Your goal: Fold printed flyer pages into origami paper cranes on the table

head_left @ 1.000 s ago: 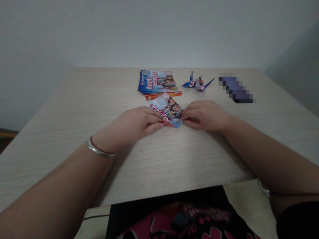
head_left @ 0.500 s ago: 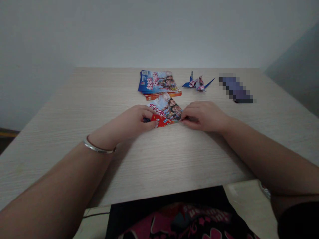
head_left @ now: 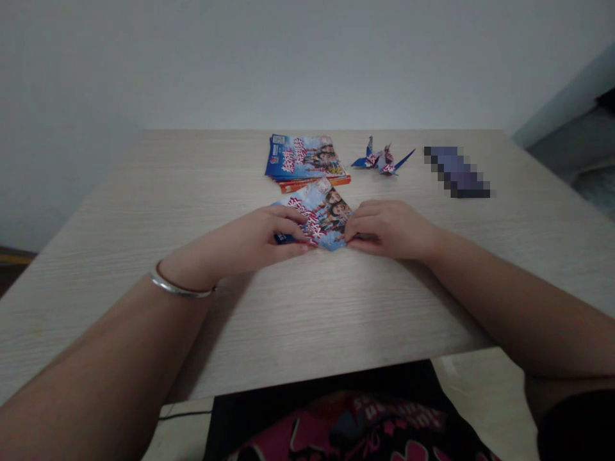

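Note:
A colourful printed paper sheet (head_left: 323, 212) lies on the wooden table (head_left: 144, 211) between my hands. My left hand (head_left: 254, 238), with a silver bangle at the wrist, presses its fingertips on the sheet's left corner. My right hand (head_left: 387, 227) is closed in a pinch on the sheet's right corner. Both hands rest on the tabletop.
A stack of similar printed sheets (head_left: 302, 160) lies behind the one being handled. A folded blue paper crane (head_left: 379, 160) stands to its right, and a dark blurred object (head_left: 459, 171) lies further right. The table's near edge is close to my body.
The sheet's left corner was lifted and showed its red underside half a second ago; now it lies flatter with my left fingertips on it. My right hand shifted slightly left.

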Available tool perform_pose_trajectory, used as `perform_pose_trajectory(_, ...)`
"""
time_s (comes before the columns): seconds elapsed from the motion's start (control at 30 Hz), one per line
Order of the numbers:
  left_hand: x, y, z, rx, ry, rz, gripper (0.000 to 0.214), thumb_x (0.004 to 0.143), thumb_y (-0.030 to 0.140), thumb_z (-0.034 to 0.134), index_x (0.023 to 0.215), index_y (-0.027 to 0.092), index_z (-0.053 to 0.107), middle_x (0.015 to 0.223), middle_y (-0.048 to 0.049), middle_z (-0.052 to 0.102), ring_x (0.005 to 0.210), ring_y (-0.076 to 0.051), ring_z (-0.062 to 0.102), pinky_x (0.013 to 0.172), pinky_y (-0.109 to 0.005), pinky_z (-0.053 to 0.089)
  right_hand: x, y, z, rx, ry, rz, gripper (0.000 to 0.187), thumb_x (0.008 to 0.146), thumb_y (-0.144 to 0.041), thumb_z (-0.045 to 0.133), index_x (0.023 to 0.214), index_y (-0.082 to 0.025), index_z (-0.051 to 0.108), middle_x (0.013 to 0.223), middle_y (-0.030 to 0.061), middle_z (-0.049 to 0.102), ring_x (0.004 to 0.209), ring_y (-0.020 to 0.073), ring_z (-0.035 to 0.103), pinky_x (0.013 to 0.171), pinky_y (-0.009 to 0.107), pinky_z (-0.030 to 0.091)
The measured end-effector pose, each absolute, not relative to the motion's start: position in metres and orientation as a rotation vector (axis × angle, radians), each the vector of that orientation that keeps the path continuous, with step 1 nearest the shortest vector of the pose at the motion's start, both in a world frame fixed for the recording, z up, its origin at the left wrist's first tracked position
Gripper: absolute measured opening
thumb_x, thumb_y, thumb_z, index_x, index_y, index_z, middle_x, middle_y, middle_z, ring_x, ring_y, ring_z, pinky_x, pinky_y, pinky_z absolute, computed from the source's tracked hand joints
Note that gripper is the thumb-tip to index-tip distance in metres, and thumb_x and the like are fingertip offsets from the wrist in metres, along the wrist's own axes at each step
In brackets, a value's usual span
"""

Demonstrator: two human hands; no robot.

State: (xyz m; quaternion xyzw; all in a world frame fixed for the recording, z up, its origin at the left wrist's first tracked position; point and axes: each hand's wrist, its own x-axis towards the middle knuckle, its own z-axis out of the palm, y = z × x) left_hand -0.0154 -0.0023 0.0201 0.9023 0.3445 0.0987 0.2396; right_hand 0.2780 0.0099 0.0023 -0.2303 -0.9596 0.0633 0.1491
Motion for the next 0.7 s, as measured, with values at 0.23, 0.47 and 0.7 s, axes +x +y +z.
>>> perform_pose_trajectory(0.23,-0.019,-0.001,0.018,2.275,1.103,0.27,0.042,0.098,0.048,0.052,0.075,0.022,0.075,0.126,-0.0025,0.075,0.107,-0.019,0.069,0.102,-0.034,0.051,0.274,0.008,0.006,-0.782,-2.746,0.287,0.019,0.096,-0.028,0.055,0.091,-0.019,0.072,0.096,0.0081,0.076,0.09,0.0216,0.066,0.08,0.033,0.045)
perform_pose_trajectory(0.47,-0.02,0.001,0.016,2.208,1.242,0.287,0.041,0.092,0.051,0.057,0.068,0.021,0.071,0.133,-0.0028,0.072,0.105,-0.021,0.069,0.096,-0.035,0.052,0.269,0.006,0.006,-1.02,-2.66,0.391,0.017,0.093,-0.029,0.056,0.092,-0.018,0.069,0.088,0.0078,0.073,0.082,0.0201,0.063,0.075,0.031,0.042)
perform_pose_trajectory(0.7,-0.015,0.0,0.006,2.321,1.47,0.48,0.032,0.083,0.036,0.067,0.11,0.019,0.069,0.114,-0.0105,0.072,0.096,-0.025,0.068,0.087,-0.039,0.056,0.268,0.01,0.0,-0.937,-2.594,0.346,0.02,0.096,-0.024,0.058,0.104,-0.021,0.076,0.1,0.0054,0.079,0.089,0.0189,0.07,0.078,0.03,0.048)
